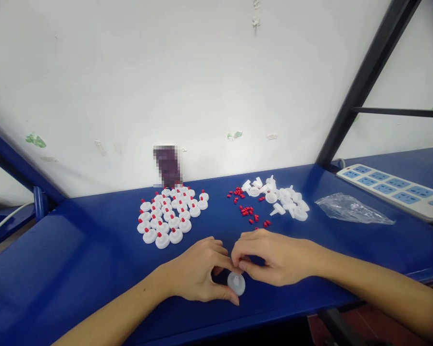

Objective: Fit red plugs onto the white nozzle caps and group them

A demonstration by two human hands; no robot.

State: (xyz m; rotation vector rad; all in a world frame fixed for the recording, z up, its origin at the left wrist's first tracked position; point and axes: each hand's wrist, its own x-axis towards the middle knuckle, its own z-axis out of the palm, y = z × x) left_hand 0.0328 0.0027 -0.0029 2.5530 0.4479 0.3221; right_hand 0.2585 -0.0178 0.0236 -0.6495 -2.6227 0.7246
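Near the table's front edge, a round white plastic cap (pixel 236 284) with a small central spout stands upright. My left hand (pixel 202 269) is closed around its left side, thumb at the front and forefinger behind. Just above and behind the cap, my right hand (pixel 270 257) is pinched at the fingertips; whatever they hold, if anything, is hidden. Beyond my right hand lie loose small red tips (pixel 247 210). Behind them, a heap of white spouted caps (pixel 285 197) lies in mixed directions. To the left stand several white caps with red tips (pixel 173 222), grouped closely.
The blue table (pixel 94 269) meets a white wall. A pixelated dark rectangular object (pixel 168 166) leans there. At the right lie a clear plastic bag (pixel 350 209) and a white power strip (pixel 393 187) with blue sockets. A dark slanted post (pixel 364 86) rises at the back right.
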